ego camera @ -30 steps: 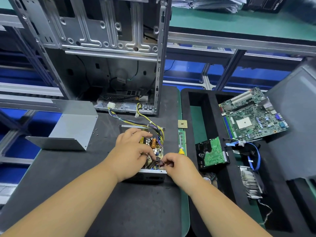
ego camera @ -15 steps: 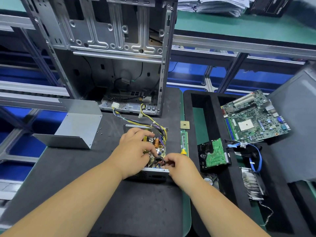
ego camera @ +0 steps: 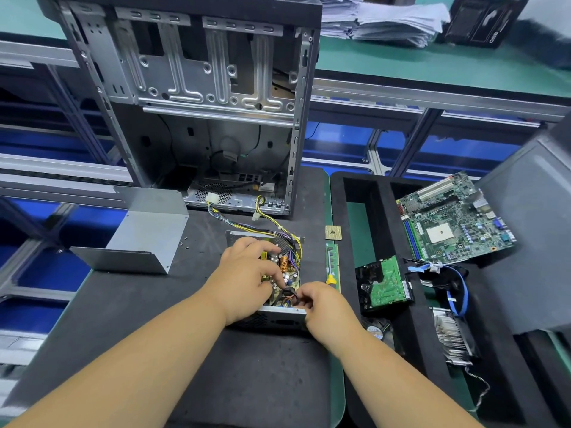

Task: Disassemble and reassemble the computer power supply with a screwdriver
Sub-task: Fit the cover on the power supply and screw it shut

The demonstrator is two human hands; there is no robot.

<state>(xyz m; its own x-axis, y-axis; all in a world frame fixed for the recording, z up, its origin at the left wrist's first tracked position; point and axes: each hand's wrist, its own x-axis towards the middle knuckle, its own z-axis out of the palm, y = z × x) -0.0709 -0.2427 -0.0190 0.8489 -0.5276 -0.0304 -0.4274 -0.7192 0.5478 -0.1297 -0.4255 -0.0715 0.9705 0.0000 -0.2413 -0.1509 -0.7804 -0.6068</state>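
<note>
The power supply lies open on the black mat, its circuit board and copper coil exposed. My left hand lies spread over the board, with the thumb reaching toward the near end. There my right hand pinches a bundle of black wires between thumb and fingertips. The supply's yellow and purple cables run back toward the computer case. The yellow-handled screwdriver lies just right of the supply on a memory stick, and neither hand touches it. The removed grey metal cover stands to the left.
The open computer case stands behind the supply. A few loose screws lie by the cover, and a processor chip lies near the memory stick. The black foam tray at right holds a motherboard, hard drive, heatsink and blue cables.
Both hands stay at the same spot on the power supply, with only small finger movement at the black wires. The view has shifted slightly.
</note>
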